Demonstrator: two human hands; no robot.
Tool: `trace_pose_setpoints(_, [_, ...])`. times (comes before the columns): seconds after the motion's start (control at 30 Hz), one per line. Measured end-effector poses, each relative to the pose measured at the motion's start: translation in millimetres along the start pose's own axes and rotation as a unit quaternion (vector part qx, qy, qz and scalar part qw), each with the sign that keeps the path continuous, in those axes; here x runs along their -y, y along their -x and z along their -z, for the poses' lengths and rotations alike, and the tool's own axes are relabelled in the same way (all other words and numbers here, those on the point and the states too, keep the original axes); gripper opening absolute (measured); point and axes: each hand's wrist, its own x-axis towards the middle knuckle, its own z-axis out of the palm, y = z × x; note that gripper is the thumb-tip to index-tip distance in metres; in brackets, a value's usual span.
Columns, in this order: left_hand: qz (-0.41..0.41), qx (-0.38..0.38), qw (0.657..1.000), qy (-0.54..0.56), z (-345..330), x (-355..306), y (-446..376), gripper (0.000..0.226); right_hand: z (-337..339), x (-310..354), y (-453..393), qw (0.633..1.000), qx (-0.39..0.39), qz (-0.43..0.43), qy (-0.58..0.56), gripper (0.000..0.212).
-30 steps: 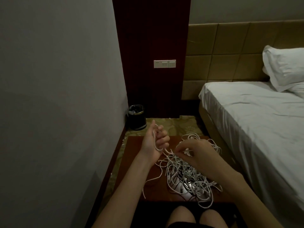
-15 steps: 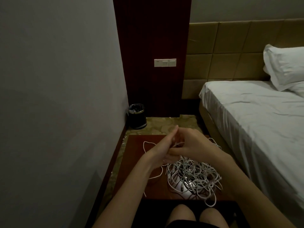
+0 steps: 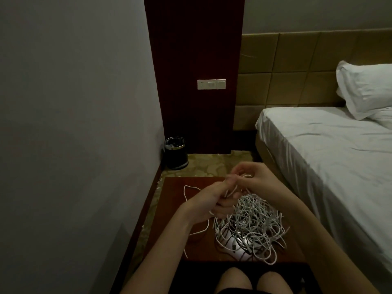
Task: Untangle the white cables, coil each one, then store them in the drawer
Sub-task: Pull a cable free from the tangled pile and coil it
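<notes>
Two bare hands met above a small reddish-brown wooden table (image 3: 176,247), its top smooth and faintly glossy. The left hand (image 3: 209,203) was curled into a loose fist around a few thin white strands, and the right hand (image 3: 252,181), just beyond it and touching it, had its fingers (image 3: 238,169) bent inward, pinching cable between the tips; how many strands each held could not be told in the dim light. Directly below and a little to the right of the fingers lay the white cables (image 3: 250,223), a heaped tangle of slim round cords looping over one another on the tabletop, with something pale and flat half buried underneath. One loose strand (image 3: 186,193) arced out to the left of the fist and trailed back along the wood toward the near edge. Beyond the fingers a black cylindrical bin (image 3: 176,153) with a metal rim stood on patterned flooring in the corner by a dark wooden panel carrying a white switch plate (image 3: 211,84). Off to the right were a bed (image 3: 331,158) with a rumpled white sheet, a plump pillow (image 3: 367,88) and a padded, square-quilted headboard (image 3: 292,81).
</notes>
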Motion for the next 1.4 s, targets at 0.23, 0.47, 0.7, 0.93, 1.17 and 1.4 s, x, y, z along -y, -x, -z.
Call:
trace_pose_setpoints(0.23, [-0.039,-0.048,0.997,-0.034,-7,-4,-5,0.052,7,3,11,0.991,0.070,-0.089,-0.070,0.027])
trace_pose_setpoints(0.47, [-0.079,-0.152,0.985,0.032,5,0,-7,0.038,23,7,20,0.999,-0.037,0.008,-0.021,0.008])
trace_pose_setpoints(0.7, [-0.062,-0.253,0.955,0.143,-5,1,-21,0.042,-15,-23,15,0.970,-0.111,0.101,0.193,0.007])
trace_pose_setpoints(0.93, [-0.098,-0.264,0.849,0.447,7,0,-12,0.039,-19,-41,17,0.973,-0.090,0.105,0.186,0.007])
trace_pose_setpoints(1.17, [-0.107,-0.237,0.829,0.495,16,-1,-16,0.043,-8,-27,20,0.978,-0.037,0.091,0.186,0.006])
trace_pose_setpoints(1.4, [-0.100,-0.238,0.888,0.381,18,-3,-13,0.043,-27,-10,17,0.926,0.060,0.134,0.348,0.015])
